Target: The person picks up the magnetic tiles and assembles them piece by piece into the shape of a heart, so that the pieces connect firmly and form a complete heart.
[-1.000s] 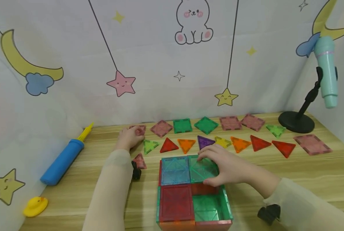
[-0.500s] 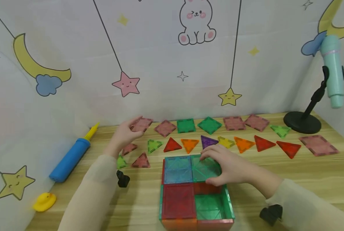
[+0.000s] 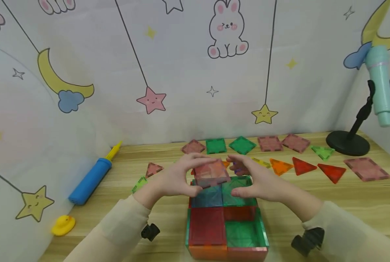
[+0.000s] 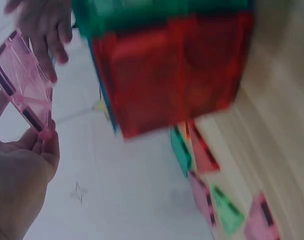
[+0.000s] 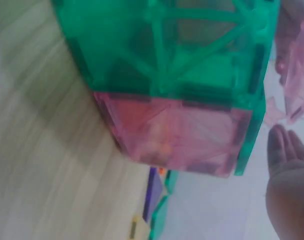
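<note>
My left hand [image 3: 176,179] pinches a pink square tile [image 3: 211,171] by its left edge and holds it tilted just above the back of a magnetic tile box [image 3: 207,225]. My right hand [image 3: 258,182] hovers at the tile's right edge, fingertips touching it and thumb over the green lid tile [image 3: 240,185]. The box has a blue lid tile [image 3: 208,197], a red one in front, and an uncovered front-right cell [image 3: 244,233]. The left wrist view shows the pink tile [image 4: 24,85] against my palm [image 4: 17,175]. Green and pink walls of the box [image 5: 177,130] fill the right wrist view.
Loose tiles lie along the back: green squares [image 3: 216,145], pink squares [image 3: 269,143], red triangles [image 3: 303,166] and an orange one [image 3: 280,165]. At the left sit a blue pump [image 3: 91,178] and a yellow duck [image 3: 63,225]. A black stand [image 3: 347,143] holds a teal microphone [image 3: 379,83].
My left hand lifted a pink square from the back left and carried it right, over the box. My right hand rose off the green lid tile to meet it.
</note>
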A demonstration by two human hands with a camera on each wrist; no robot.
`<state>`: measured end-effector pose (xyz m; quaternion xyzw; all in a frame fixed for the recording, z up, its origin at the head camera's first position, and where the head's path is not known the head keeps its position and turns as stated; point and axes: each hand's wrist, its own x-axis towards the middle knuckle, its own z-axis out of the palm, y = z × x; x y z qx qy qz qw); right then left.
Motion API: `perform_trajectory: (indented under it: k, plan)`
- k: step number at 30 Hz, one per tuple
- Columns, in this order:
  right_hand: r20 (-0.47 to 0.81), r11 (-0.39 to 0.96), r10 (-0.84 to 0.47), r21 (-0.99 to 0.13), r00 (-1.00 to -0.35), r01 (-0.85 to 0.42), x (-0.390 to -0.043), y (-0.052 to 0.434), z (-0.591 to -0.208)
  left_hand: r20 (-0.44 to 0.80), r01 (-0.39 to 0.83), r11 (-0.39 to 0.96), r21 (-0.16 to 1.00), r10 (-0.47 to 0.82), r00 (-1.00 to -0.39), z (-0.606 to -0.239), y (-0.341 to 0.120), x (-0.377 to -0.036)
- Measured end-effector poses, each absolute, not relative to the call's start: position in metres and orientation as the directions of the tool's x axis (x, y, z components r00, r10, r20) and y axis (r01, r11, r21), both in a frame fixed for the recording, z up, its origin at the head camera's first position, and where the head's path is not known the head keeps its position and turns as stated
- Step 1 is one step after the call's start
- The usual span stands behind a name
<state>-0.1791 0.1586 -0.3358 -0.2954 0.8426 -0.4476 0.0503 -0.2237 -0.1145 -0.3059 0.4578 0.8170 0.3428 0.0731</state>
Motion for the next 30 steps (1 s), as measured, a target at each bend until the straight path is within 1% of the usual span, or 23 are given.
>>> perform_trajectory:
  k: [2, 5, 9, 12, 14, 16, 20, 23, 25, 26, 28, 30]
  plan:
    - [0.173, 0.385, -0.566, -0.809, -0.806, -0.443, -0.178, 0.159, -0.337, 0.155, 0.698, 0.322, 0.64, 0.835, -0.527, -0.309, -0.106, -0.215]
    - [0.169, 0.396, -0.604, -0.784, -0.778, -0.478, -0.175, 0.162, -0.341, 0.115, 0.691, 0.307, 0.654, 0.863, -0.492, -0.314, -0.097, -0.206]
    - [0.173, 0.478, -0.628, -0.684, -0.759, -0.551, -0.165, 0.167, -0.344, 0.112, 0.715, 0.301, 0.631, 0.876, -0.468, -0.319, -0.089, -0.198]
    - [0.198, 0.521, -0.635, -0.604, -0.747, -0.603, -0.155, 0.168, -0.343, 0.172, 0.785, 0.255, 0.565, 0.894, -0.414, -0.322, -0.085, -0.19]
    - [0.239, 0.524, -0.645, -0.552, -0.726, -0.648, -0.148, 0.17, -0.342, 0.205, 0.827, 0.211, 0.522, 0.91, -0.361, -0.324, -0.082, -0.185]
    - [0.289, 0.514, -0.655, -0.506, -0.698, -0.692, -0.141, 0.172, -0.343, 0.216, 0.847, 0.178, 0.501, 0.922, -0.321, -0.325, -0.081, -0.179]
    - [0.365, 0.48, -0.678, -0.437, -0.638, -0.761, -0.129, 0.176, -0.35, 0.158, 0.838, 0.161, 0.522, 0.947, -0.28, -0.325, -0.08, -0.168]
    - [0.393, 0.475, -0.685, -0.398, -0.613, -0.785, -0.123, 0.178, -0.356, 0.115, 0.823, 0.168, 0.543, 0.956, -0.271, -0.325, -0.081, -0.164]
    - [0.409, 0.476, -0.687, -0.371, -0.6, -0.798, -0.121, 0.178, -0.36, 0.118, 0.822, 0.176, 0.541, 0.952, -0.281, -0.326, -0.084, -0.164]
    - [0.409, 0.484, -0.686, -0.359, -0.601, -0.798, -0.121, 0.178, -0.362, 0.133, 0.822, 0.181, 0.541, 0.946, -0.295, -0.326, -0.086, -0.165]
    - [0.393, 0.505, -0.686, -0.349, -0.612, -0.789, -0.119, 0.179, -0.364, 0.176, 0.816, 0.2, 0.543, 0.923, -0.343, -0.328, -0.093, -0.168]
    - [0.356, 0.535, -0.678, -0.362, -0.644, -0.763, -0.117, 0.18, -0.364, 0.237, 0.81, 0.234, 0.537, 0.88, -0.411, -0.33, -0.103, -0.173]
